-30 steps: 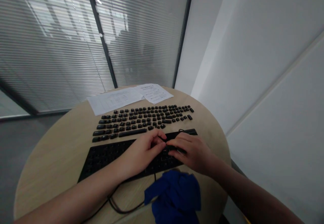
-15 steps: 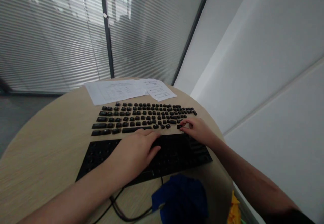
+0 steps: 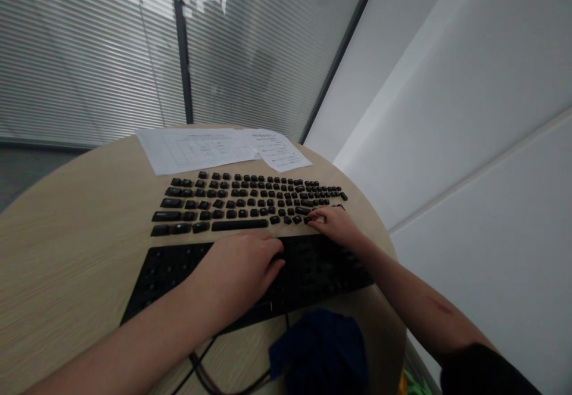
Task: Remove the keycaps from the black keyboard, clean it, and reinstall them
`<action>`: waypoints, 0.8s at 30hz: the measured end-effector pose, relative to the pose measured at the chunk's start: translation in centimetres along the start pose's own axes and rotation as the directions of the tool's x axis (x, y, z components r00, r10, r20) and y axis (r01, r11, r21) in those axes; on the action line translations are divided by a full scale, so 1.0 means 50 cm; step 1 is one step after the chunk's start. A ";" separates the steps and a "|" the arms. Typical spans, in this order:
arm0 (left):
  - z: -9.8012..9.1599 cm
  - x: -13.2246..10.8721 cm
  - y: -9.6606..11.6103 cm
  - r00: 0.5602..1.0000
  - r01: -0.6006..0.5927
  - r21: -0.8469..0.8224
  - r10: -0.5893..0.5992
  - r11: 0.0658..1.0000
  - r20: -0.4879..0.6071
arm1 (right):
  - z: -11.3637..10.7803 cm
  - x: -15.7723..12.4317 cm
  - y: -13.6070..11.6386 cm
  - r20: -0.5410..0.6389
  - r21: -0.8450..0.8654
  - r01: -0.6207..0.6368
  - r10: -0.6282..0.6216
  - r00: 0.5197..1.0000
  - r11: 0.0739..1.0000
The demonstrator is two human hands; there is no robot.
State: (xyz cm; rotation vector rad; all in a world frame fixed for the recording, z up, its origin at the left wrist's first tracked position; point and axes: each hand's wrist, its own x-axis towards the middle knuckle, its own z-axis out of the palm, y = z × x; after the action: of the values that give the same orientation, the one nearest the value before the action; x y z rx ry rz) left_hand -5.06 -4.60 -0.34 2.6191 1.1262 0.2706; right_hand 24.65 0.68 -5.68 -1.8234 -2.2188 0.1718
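My right hand (image 3: 336,223) has slid a small square black keycap (image 3: 306,220) left, beside the near keycap row (image 3: 239,224) on the pale wooden desk (image 3: 67,234), grip pinched narrowly on it. My left hand (image 3: 236,267) now curls over the black rectangular keyboard (image 3: 330,270); its grip I cannot tell.

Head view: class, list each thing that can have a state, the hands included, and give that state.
Keyboard: lying flat, cable edge nearest the person
Keycaps: off the keyboard, laid out in rows
Cable: bent, slack
Blue cloth: crumpled
Papers: spread out flat
Blinds: lowered, light showing through
Left hand: over the keyboard, fingers bent
Right hand: fingertips at a keycap, grip unclear
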 end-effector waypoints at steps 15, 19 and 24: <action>0.021 0.002 -0.001 0.967 -0.254 0.001 0.254 0.967 0.015 | -0.118 -0.125 -0.001 -0.512 0.413 0.158 0.085 0.855 0.897; 0.060 0.007 -0.002 0.940 -0.340 0.052 0.340 0.939 -0.009 | -0.152 -0.195 0.007 -0.183 0.790 -0.052 0.316 0.931 0.611; 0.095 0.014 -0.010 0.935 -0.355 0.084 0.355 0.931 0.007 | -0.119 -0.248 0.006 0.133 0.892 -0.178 0.133 0.982 0.415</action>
State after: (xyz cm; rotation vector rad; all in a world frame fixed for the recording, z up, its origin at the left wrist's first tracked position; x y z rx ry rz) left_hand -3.59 -4.61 -4.93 2.8896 0.6689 0.3121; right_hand 28.77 -11.81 -1.64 -1.3192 -1.3904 1.2066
